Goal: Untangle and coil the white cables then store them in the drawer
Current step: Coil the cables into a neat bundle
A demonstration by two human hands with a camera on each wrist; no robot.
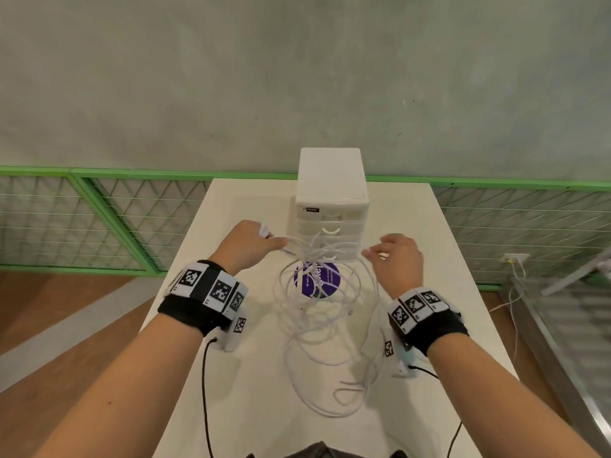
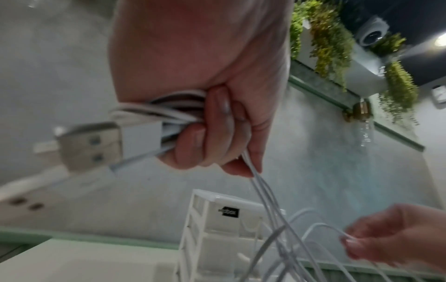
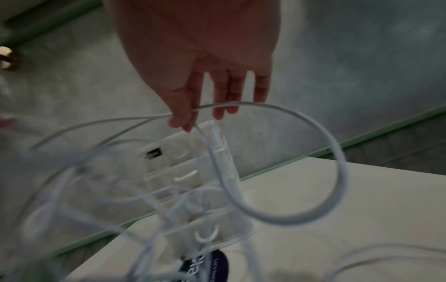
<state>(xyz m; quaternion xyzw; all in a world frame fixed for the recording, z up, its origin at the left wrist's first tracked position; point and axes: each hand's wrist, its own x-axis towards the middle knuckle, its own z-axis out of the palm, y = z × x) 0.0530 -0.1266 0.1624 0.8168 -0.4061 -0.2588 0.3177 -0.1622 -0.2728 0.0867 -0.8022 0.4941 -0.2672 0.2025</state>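
Observation:
A tangle of thin white cables (image 1: 325, 312) hangs between my raised hands and trails in loops onto the white table (image 1: 429, 246). My left hand (image 1: 251, 244) grips a coiled bunch of cable (image 2: 173, 108) in its fist, with a USB plug (image 2: 96, 145) sticking out beside the fingers. My right hand (image 1: 393, 256) pinches one strand (image 3: 241, 104) between thumb and forefinger; its other fingers hang loose. A small white drawer unit (image 1: 330, 200) stands just behind the hands, its drawers closed.
A round purple sticker (image 1: 330, 279) lies on the table under the hanging cables. A green-framed wire fence (image 1: 99, 219) runs behind the table below a grey wall. Wood floor lies to the left, and metal rails with a wall socket to the right.

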